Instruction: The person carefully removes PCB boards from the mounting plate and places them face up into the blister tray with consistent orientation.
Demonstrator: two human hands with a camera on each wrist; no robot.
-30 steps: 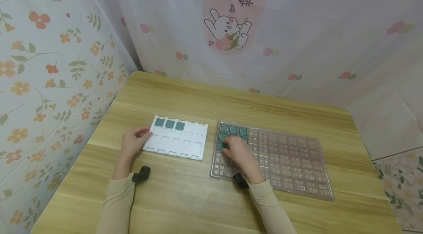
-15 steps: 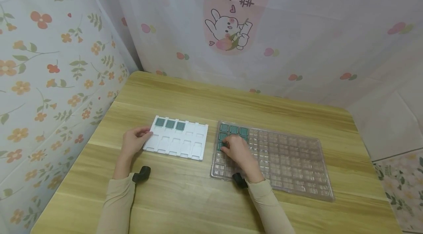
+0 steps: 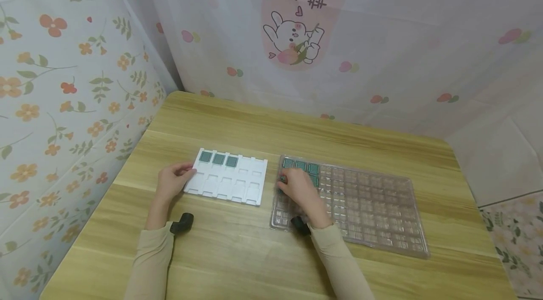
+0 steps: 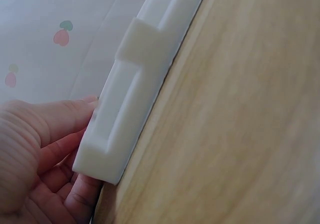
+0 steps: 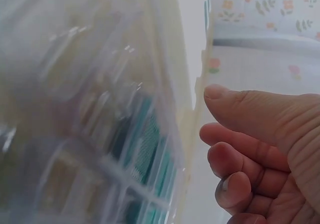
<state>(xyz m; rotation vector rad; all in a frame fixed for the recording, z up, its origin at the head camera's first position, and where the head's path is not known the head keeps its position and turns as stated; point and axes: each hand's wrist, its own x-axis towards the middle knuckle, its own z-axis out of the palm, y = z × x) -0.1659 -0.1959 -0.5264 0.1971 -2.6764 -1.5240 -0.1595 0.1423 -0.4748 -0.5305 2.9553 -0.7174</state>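
A white tray [image 3: 225,186] with shallow pockets lies on the left, and three green square chips [image 3: 218,159] sit in its far row. My left hand [image 3: 170,181] holds the tray's left edge. In the left wrist view, the thumb lies against that edge with fingers underneath. Over the left end of a clear plastic tray [image 3: 373,206] is my right hand [image 3: 303,194], partly hiding several green chips [image 3: 313,168] there. Thumb and loosely bent fingers [image 5: 265,154] show nothing between them in the right wrist view. A bit of green shows beside the fingertips in the head view.
Both trays rest on a wood-grain table [image 3: 237,262], with a narrow gap between them. Black wrist cameras [image 3: 181,223] are strapped to both wrists. Patterned curtains [image 3: 212,17] hang behind and to the left of the table.
My right hand has shifted slightly left and toward the far side over the clear tray, covering chips that showed before. My left hand and the white tray stay put.
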